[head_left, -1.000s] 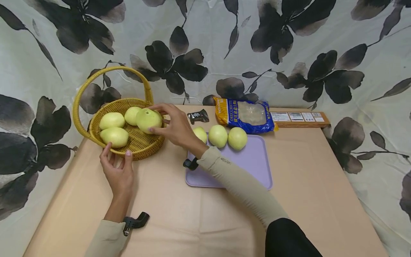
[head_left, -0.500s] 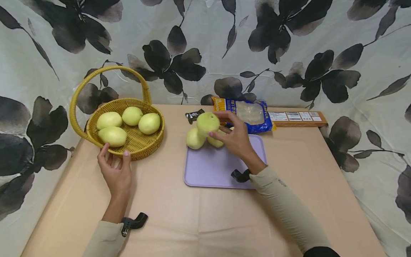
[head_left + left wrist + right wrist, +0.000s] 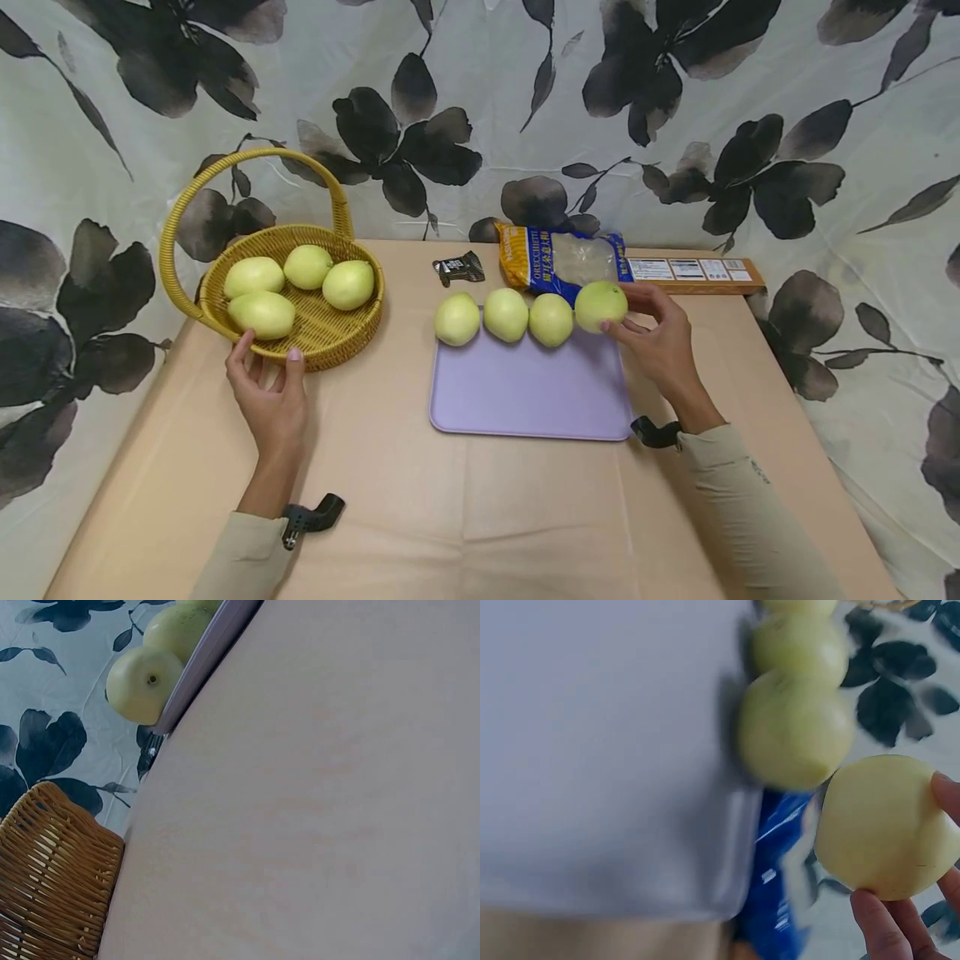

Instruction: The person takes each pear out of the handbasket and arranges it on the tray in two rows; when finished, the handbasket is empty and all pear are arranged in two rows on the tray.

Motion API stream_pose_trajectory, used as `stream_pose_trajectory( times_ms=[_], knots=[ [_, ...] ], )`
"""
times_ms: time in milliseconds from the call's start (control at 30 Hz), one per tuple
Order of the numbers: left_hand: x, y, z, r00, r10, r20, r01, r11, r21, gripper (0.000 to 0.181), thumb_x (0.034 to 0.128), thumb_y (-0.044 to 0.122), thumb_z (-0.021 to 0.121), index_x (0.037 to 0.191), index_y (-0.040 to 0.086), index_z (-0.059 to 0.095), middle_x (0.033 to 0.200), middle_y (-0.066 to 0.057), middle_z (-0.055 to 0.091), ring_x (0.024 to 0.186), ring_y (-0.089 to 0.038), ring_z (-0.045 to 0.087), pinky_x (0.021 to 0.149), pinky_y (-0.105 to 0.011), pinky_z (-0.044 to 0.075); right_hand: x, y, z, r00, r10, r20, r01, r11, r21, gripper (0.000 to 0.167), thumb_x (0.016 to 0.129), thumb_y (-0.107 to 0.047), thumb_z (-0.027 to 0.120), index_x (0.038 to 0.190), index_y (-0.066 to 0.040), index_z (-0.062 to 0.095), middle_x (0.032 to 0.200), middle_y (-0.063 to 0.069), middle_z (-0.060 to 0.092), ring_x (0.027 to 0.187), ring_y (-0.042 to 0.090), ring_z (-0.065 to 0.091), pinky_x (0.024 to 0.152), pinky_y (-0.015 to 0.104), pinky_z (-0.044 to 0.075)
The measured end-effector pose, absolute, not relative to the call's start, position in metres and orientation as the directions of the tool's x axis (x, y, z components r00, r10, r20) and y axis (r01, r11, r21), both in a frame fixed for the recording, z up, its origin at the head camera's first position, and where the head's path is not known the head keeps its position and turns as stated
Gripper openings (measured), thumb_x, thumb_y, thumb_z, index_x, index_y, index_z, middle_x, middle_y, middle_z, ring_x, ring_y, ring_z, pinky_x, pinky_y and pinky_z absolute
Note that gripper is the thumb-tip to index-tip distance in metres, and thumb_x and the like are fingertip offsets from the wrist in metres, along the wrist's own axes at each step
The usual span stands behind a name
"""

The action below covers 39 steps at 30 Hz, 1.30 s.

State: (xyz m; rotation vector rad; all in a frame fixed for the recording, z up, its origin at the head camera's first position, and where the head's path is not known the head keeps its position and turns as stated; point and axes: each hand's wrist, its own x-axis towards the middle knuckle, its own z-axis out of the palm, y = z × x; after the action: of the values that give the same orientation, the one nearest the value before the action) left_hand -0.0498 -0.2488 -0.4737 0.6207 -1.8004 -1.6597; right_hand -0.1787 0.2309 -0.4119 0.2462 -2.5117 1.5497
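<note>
Thumb and fingers of the right hand (image 3: 660, 337) pinch a yellow-green fruit (image 3: 601, 306) at the tray's far right corner; I cannot tell whether it touches the tray. From my right wrist view I have the thumb and fingertips on the fruit's skin, with another fruit just beside it.

On my other side, the left hand (image 3: 272, 408) has its thumb and fingers spread apart, fingertips at the near side of a wicker basket (image 3: 345, 346). My left wrist view shows me part of the basket but none of that hand.

Four similar fruits (image 3: 253, 277) lie inside the basket, under its tall arched handle (image 3: 255, 154). Three more (image 3: 506, 316) stand in a row along the far edge of a lilac tray (image 3: 525, 387). Behind that row I see a blue and yellow packet (image 3: 551, 258), with a black wrapped piece (image 3: 458, 268) to its left and a brown box with white labels (image 3: 693, 275) to its right. A flowered curtain (image 3: 510, 108) hangs behind the table (image 3: 420, 500).
</note>
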Motion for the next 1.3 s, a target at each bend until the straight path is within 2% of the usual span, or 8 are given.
stream_pose_trajectory(
  times_ms=[167, 333, 467, 600, 733, 900, 1100, 1300],
  knots=[
    [-0.050, -0.250, -0.473, -0.705, -0.701, 0.108, 0.054, 0.100, 0.994, 0.067, 0.1031, 0.019, 0.070, 0.160, 0.029, 0.036, 0.171, 0.002, 0.024, 0.161, -0.030, 0.025, 0.126, -0.055, 0.037, -0.187, 0.244, -0.431, -0.984, -0.036, 0.177, -0.169, 0.520, -0.837, 0.063, 0.087, -0.017, 0.090, 0.144, -0.013, 0.063, 0.142, 0.010, 0.066, 0.124, 0.020, 0.061, 0.099, 0.028, 0.060],
    [-0.049, -0.250, -0.472, -0.708, -0.697, 0.110, 0.052, 0.104, 0.993, 0.067, 0.1033, 0.019, 0.070, 0.160, 0.029, 0.035, 0.171, 0.002, 0.023, 0.162, -0.031, 0.025, 0.126, -0.055, 0.037, -0.193, 0.247, -0.444, -0.990, -0.052, 0.132, -0.140, 0.529, -0.837, 0.063, 0.088, -0.016, 0.089, 0.145, -0.013, 0.063, 0.143, 0.010, 0.066, 0.128, 0.026, 0.062, 0.104, 0.036, 0.058],
    [-0.050, -0.250, -0.472, -0.709, -0.695, 0.120, 0.079, 0.091, 0.993, 0.067, 0.1028, 0.018, 0.070, 0.160, 0.027, 0.036, 0.170, 0.001, 0.024, 0.161, -0.031, 0.025, 0.126, -0.054, 0.037, -0.194, 0.248, -0.443, -0.994, -0.071, 0.087, -0.112, 0.540, -0.834, 0.064, 0.089, -0.014, 0.088, 0.147, -0.013, 0.061, 0.147, 0.012, 0.062, 0.136, 0.032, 0.059, 0.106, 0.039, 0.056],
    [-0.050, -0.250, -0.473, -0.712, -0.692, 0.119, 0.088, 0.081, 0.993, 0.067, 0.1025, 0.019, 0.071, 0.160, 0.027, 0.037, 0.170, 0.000, 0.024, 0.160, -0.031, 0.025, 0.126, -0.054, 0.037, -0.192, 0.245, -0.434, -0.995, -0.055, 0.089, -0.104, 0.592, -0.799, 0.067, 0.088, -0.018, 0.089, 0.148, -0.014, 0.060, 0.155, 0.013, 0.056, 0.145, 0.036, 0.052, 0.114, 0.049, 0.051],
    [-0.050, -0.249, -0.473, -0.712, -0.693, 0.117, 0.079, 0.086, 0.993, 0.067, 0.1026, 0.019, 0.071, 0.160, 0.027, 0.036, 0.170, 0.000, 0.024, 0.160, -0.031, 0.026, 0.126, -0.054, 0.037, -0.189, 0.228, -0.419, -0.973, -0.044, 0.226, -0.208, 0.589, -0.781, 0.066, 0.083, -0.017, 0.094, 0.143, -0.014, 0.066, 0.152, 0.013, 0.058, 0.145, 0.033, 0.051, 0.118, 0.053, 0.048],
    [-0.049, -0.249, -0.472, -0.709, -0.696, 0.118, 0.078, 0.089, 0.993, 0.067, 0.1027, 0.020, 0.071, 0.159, 0.027, 0.037, 0.170, 0.001, 0.025, 0.160, -0.031, 0.026, 0.126, -0.055, 0.037, -0.186, 0.183, -0.395, -0.902, -0.140, 0.409, -0.415, 0.548, -0.727, 0.066, 0.078, -0.017, 0.097, 0.138, -0.015, 0.070, 0.146, 0.009, 0.064, 0.140, 0.028, 0.054, 0.118, 0.051, 0.049],
    [-0.049, -0.250, -0.471, -0.710, -0.695, 0.115, 0.067, 0.096, 0.993, 0.067, 0.1032, 0.021, 0.070, 0.160, 0.028, 0.036, 0.171, 0.002, 0.023, 0.160, -0.031, 0.025, 0.127, -0.054, 0.036, -0.191, 0.114, -0.377, -0.833, -0.318, 0.453, -0.553, 0.469, -0.689, 0.070, 0.080, -0.027, 0.097, 0.142, -0.017, 0.067, 0.147, 0.005, 0.064, 0.141, 0.025, 0.053, 0.120, 0.049, 0.044],
    [-0.050, -0.250, -0.471, -0.707, -0.699, 0.107, 0.062, 0.090, 0.994, 0.067, 0.1030, 0.020, 0.070, 0.160, 0.028, 0.037, 0.171, 0.003, 0.023, 0.161, -0.030, 0.025, 0.126, -0.053, 0.038, -0.204, 0.039, -0.380, -0.763, -0.452, 0.463, -0.636, 0.392, -0.665, 0.070, 0.082, -0.033, 0.094, 0.145, -0.021, 0.066, 0.146, -0.002, 0.066, 0.141, 0.020, 0.054, 0.120, 0.043, 0.043]
  ],
)
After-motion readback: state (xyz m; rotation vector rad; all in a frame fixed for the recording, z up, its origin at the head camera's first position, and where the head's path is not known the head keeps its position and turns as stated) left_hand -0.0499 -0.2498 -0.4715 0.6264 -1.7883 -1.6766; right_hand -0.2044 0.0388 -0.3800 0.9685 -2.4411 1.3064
